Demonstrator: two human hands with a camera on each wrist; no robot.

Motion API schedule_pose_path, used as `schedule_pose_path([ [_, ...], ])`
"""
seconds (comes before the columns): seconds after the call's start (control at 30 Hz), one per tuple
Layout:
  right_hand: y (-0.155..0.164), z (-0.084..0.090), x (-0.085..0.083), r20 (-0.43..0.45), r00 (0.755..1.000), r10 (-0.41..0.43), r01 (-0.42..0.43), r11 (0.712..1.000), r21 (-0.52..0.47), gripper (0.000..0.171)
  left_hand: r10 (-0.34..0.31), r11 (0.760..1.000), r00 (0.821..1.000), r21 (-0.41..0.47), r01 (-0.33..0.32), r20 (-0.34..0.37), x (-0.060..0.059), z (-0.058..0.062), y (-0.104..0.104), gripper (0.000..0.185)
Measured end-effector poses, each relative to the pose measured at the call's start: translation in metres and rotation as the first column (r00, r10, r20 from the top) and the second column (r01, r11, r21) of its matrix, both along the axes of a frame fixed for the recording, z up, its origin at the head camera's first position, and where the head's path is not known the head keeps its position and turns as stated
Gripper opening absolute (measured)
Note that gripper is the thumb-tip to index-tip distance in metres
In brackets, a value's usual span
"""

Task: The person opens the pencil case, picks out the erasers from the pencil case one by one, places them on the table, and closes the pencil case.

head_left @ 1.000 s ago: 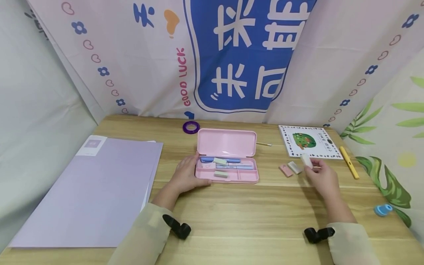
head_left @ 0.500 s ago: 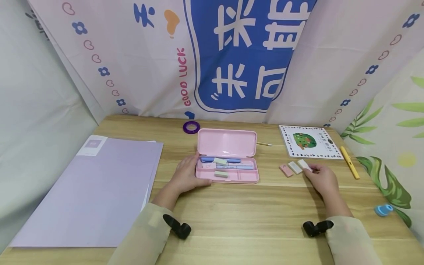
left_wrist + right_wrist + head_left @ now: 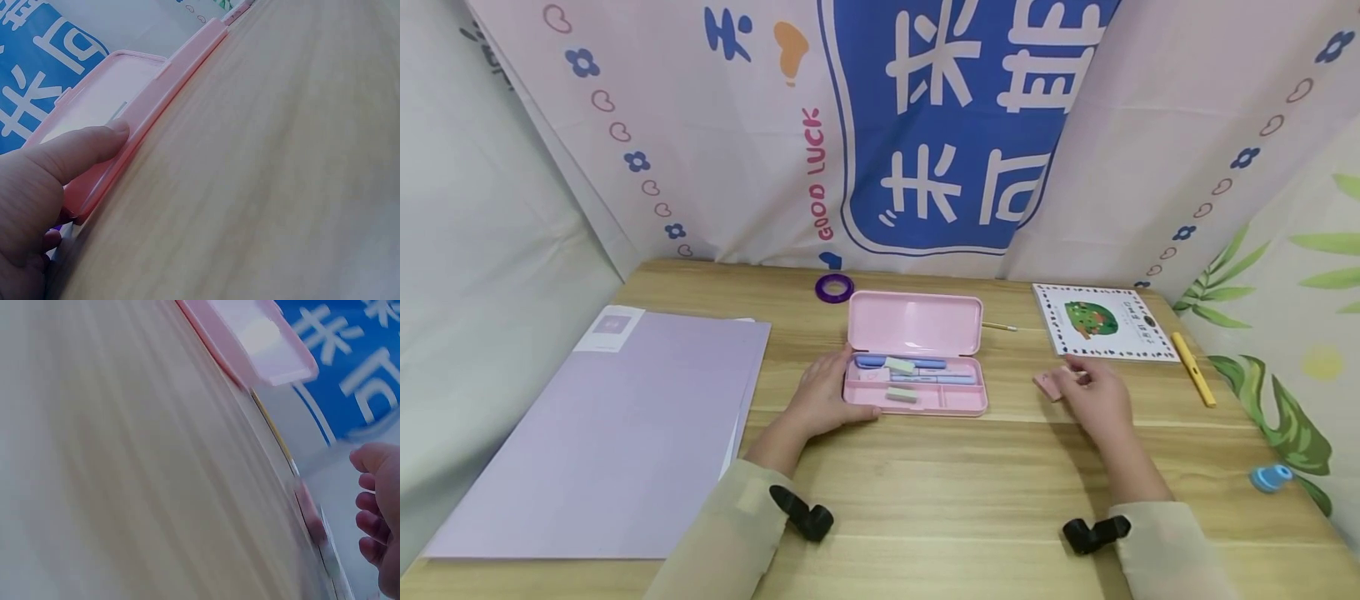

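Head view: "GOOD LUCK" banner (image 3: pixel 817 173) (behind pink pencil case (image 3: pixel 914 373))

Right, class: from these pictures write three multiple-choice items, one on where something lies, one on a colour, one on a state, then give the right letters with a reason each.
1. Where does the purple tape roll lie?
A. behind the pencil case, near the curtain
B. inside the case
C. on the lilac folder

2. What colour is the pen beside the picture book?
A. green
B. yellow
C. black

3. How is the pencil case?
A. shut
B. upside down
C. open, lid raised

Answers:
1 A: in the head view the roll sits on the desk beyond the lid.
2 B: it lies yellow along the book's right edge.
3 C: the pens inside show, while the left hand rests on the case's end and the right hand is at the pink eraser.
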State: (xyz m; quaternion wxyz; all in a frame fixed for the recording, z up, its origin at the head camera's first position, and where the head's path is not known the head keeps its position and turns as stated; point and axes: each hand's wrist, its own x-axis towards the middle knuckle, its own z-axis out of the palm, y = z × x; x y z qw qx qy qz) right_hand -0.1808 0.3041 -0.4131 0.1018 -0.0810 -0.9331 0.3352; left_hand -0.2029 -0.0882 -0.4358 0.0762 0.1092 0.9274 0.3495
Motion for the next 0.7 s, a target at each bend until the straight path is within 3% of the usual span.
schedule_pose_path([
  [0.13, -0.039, 0.0, -0.005, -0.05, 0.989, 0.136, -0.137, 0.99, -0.022, 0.041, 0.003, 1.0, 1.0, -0.002, -0.003, -0.001, 0.0, 0.0, 0.0, 0.12],
  [0.37, -0.105, -0.001, -0.016, -0.071, 0.942, 0.327, -0.329, 0.944, -0.008, 0.037, 0.008, 1.0, 1.0, 0.003, -0.008, 0.004, 0.0, -0.001, -0.001, 0.121],
  [0.7, -0.162, -0.004, -0.033, 0.0, 0.879, 0.477, -0.477, 0.878, 0.04, 0.035, -0.011, 1.0, 1.0, -0.001, 0.011, 0.001, 0.001, 0.001, -0.001, 0.12],
])
